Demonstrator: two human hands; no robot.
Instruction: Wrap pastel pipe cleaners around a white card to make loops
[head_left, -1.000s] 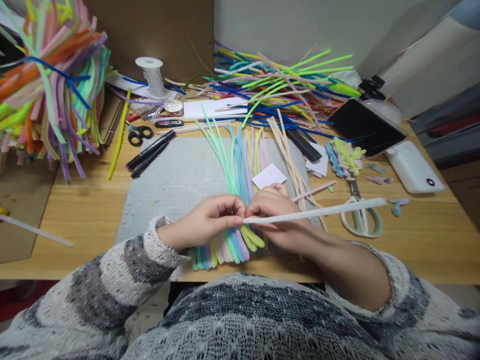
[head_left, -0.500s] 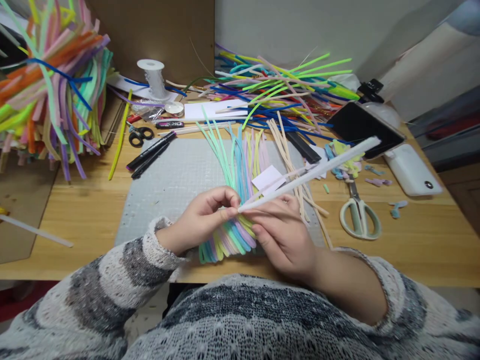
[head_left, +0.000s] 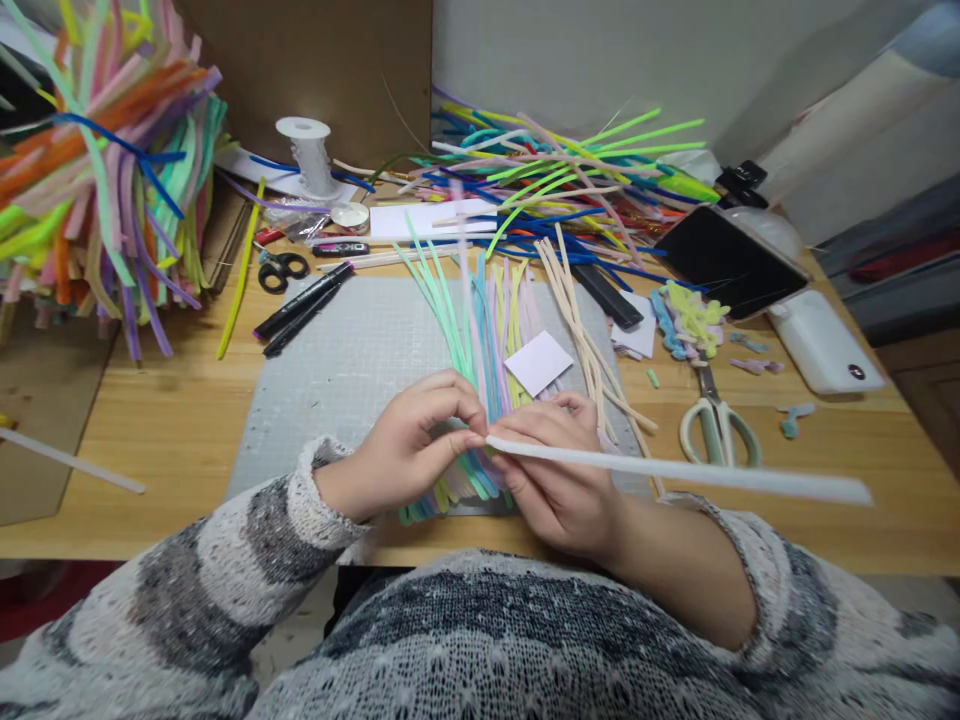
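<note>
In the head view, near the lower centre of the frame, the left hand (head_left: pixel 420 440) is pinching shut on the folded end of a bundle of pastel pipe cleaners (head_left: pixel 480 330), mint, blue, lilac and yellow, whose long ends are fanning up across the grey cutting mat (head_left: pixel 337 360) on the wooden desk (head_left: pixel 165 420). Touching it fingertip to fingertip, the right hand (head_left: pixel 555 470) is gripping the near end of a long white pipe cleaner (head_left: pixel 675 470), which is reaching out toward the right edge of the frame above the mint-handled scissors (head_left: pixel 718 432). A small white paper card (head_left: pixel 538 362) is lying just above the right hand. If the left pinch is loosening, the springy loops could be splaying apart and the bundle falling out of order; the white stem's free end, blurred here, could be sweeping the cut scraps (head_left: pixel 690 315) at centre right off the desk.
</note>
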